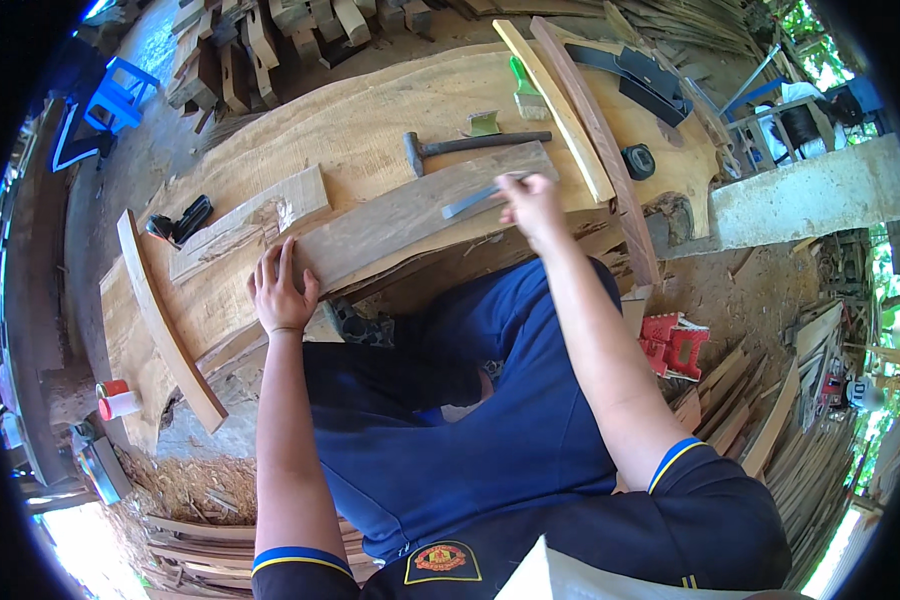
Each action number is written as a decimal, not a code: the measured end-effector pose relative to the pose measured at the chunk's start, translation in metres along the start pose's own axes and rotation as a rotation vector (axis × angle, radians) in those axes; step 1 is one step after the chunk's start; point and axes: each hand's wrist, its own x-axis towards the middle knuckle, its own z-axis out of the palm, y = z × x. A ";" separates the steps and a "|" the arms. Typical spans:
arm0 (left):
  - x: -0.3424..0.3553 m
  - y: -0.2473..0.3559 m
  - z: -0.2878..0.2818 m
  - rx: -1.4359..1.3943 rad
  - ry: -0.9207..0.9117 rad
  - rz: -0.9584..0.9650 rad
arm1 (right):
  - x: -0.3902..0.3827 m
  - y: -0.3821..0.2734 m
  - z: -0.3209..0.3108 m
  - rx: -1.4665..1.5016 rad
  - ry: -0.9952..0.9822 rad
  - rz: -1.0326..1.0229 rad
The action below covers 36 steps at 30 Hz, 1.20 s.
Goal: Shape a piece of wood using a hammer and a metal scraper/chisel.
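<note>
A long grey-brown board (390, 230) lies across the wooden slab in front of me. My left hand (283, 290) rests on the board's left end, fingers spread and holding nothing. My right hand (532, 210) is closed around a chisel (470, 204), whose flat metal blade points left, low over the board's right half. Part of the chisel is hidden in my fingers; whether its tip touches the wood I cannot tell. Just beyond the board is a hammer (440, 148) with a dark handle, its head to the left.
A green-handled brush (526, 92), two long strips (560, 110), a black tape measure (638, 161) and a dark hand plane (650, 82) lie right. At left are a black tool (180, 220), a shorter board (250, 225) and a curved strip (165, 320). A red stool (675, 347) stands lower right.
</note>
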 end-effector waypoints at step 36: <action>-0.004 -0.008 -0.002 0.003 0.026 0.000 | -0.039 0.008 0.063 -0.050 -0.133 -0.115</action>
